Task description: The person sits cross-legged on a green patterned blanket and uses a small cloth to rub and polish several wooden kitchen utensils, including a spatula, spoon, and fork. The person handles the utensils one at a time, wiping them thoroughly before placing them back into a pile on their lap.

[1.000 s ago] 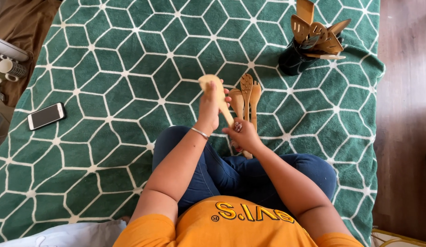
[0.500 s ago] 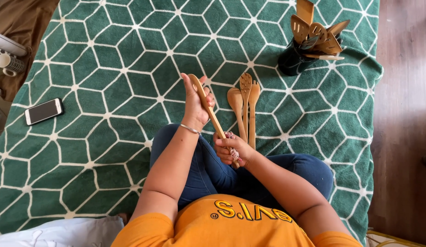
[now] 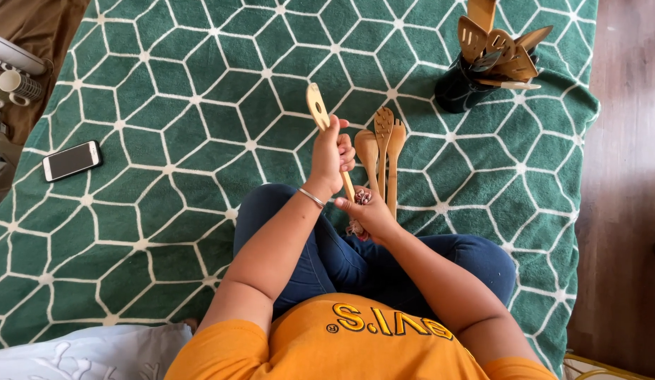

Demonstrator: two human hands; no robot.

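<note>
Wooden spoon [image 3: 319, 107] staying above green rug [image 3: 165, 105]; left hand [image 3: 332, 156] gripping mid-handle, right hand [image 3: 367, 211] pinching lower end. Seeming light, stiff, smooth; mid-handle looking like best hold. Three spoons [image 3: 381, 151] lying beside.

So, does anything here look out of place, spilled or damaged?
Nothing stands out. The left hand grips a wooden spoon, the right hand is at its handle end. Three wooden utensils lie side by side on the green rug; the dark holder stands upright.
</note>
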